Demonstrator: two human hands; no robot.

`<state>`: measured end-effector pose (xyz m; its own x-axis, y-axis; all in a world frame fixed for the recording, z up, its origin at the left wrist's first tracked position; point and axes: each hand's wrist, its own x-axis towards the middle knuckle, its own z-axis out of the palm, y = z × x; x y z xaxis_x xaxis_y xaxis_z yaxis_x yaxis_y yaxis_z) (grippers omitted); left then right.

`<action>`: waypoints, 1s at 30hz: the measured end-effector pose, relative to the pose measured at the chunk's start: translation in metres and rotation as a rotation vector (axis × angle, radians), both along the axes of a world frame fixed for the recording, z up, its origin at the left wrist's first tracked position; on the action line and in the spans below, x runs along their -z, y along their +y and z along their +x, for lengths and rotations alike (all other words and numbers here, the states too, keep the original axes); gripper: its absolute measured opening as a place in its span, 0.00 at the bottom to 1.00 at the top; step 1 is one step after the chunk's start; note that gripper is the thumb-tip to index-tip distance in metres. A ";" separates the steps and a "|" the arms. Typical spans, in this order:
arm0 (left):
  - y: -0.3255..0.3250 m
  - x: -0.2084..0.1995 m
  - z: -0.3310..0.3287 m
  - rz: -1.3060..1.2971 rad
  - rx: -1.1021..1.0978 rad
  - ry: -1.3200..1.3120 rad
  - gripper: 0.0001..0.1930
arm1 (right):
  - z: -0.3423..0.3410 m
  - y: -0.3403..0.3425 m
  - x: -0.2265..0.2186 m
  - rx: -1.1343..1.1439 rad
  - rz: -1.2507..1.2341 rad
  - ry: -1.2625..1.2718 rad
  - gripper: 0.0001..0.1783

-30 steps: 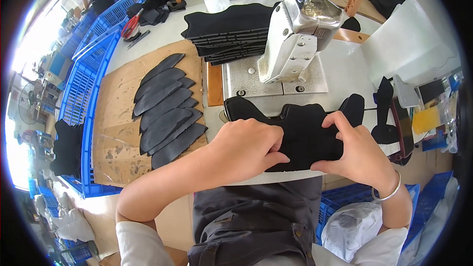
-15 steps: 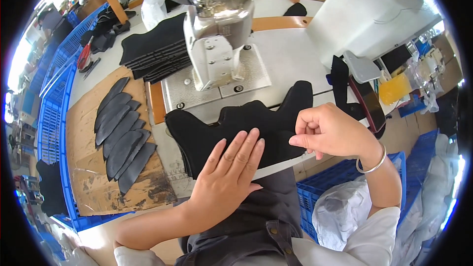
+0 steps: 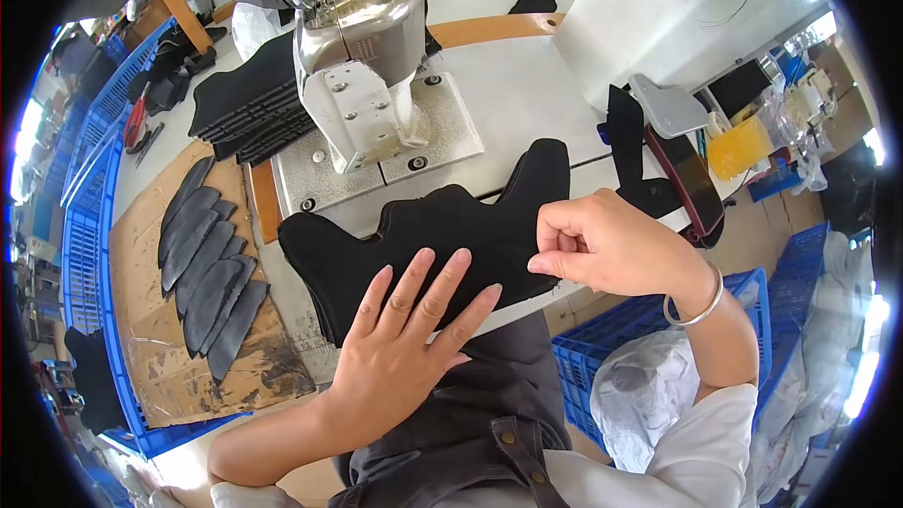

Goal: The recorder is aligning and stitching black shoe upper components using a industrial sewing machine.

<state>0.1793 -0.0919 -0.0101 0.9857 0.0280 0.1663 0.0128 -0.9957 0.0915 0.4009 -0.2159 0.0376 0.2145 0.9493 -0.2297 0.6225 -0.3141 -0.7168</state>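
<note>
A stack of black fabric pieces (image 3: pixel 447 226) with wavy, notched far edges lies on the table in front of the sewing machine (image 3: pixel 362 56). My left hand (image 3: pixel 400 334) rests on the near part of the top piece, palm down and fingers spread. At the stack's right end, my right hand (image 3: pixel 611 245) is closed in a pinch, thumb against curled fingers. Whether a bit of fabric or something else is between those fingertips, I cannot make out. A bracelet (image 3: pixel 694 306) circles the right wrist.
Left of the machine stands another black stack (image 3: pixel 249 99). Dark leaf-shaped pieces (image 3: pixel 212 287) lie on cardboard (image 3: pixel 150 348) over a blue crate (image 3: pixel 89 273). Red-handled scissors (image 3: pixel 137 120) are farther back. At right are a phone (image 3: pixel 685 179), a yellow container (image 3: pixel 738 146) and a blue crate (image 3: pixel 583 386).
The whole view has shifted, so machine and table appear farther left. My left hand's fingers are spread wider on the fabric. My right hand stays pinched at the stack's right end.
</note>
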 end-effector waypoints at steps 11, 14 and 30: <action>0.003 -0.001 0.001 0.021 0.005 0.004 0.41 | -0.008 -0.003 -0.001 0.017 0.023 -0.086 0.13; 0.007 0.001 -0.002 0.012 0.012 -0.033 0.42 | -0.032 -0.004 -0.007 -0.057 0.215 -0.775 0.19; 0.016 -0.026 -0.037 0.205 -0.260 -0.091 0.41 | -0.015 0.003 0.009 -0.649 0.589 -1.127 0.21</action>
<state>0.1426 -0.0755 0.0162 0.9310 0.2332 0.2810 0.2694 -0.9581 -0.0974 0.3854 -0.2128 0.0291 -0.4880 0.8435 0.2245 0.8534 0.4071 0.3255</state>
